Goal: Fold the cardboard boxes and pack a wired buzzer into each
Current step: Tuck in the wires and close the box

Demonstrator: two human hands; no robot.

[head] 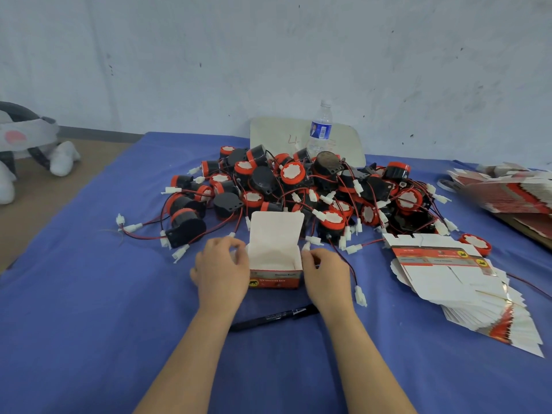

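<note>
standing upright on the blue-covered counter point(89, 294), the folded cardboard box point(273, 279) sits between both hands, its lid flap raised on the far side and its white inside showing. the left hand point(222, 270) has its grip closed on the box's left side, with the fingers curled at the small side flap. the right hand point(325, 276) pinches the right side flap in the same way (thumb and fingertips drawn together near the top corner).

just behind the box lies the heap of wired buzzers point(298, 189). they have black bodies and red caps, and their red-and-black leads and white plugs spill toward the hands. one lead runs past the right wrist.

a fanned stack of flat boxes point(454, 279) lies to the right, with a second bundle point(507, 192) further right at the edge. a black marker point(271, 319) lies beneath the forearms. a water bottle point(321, 130) stands behind the heap, in front of a pale board point(274, 135). a plush toy point(24, 138) sits at far left, off the counter.
</note>
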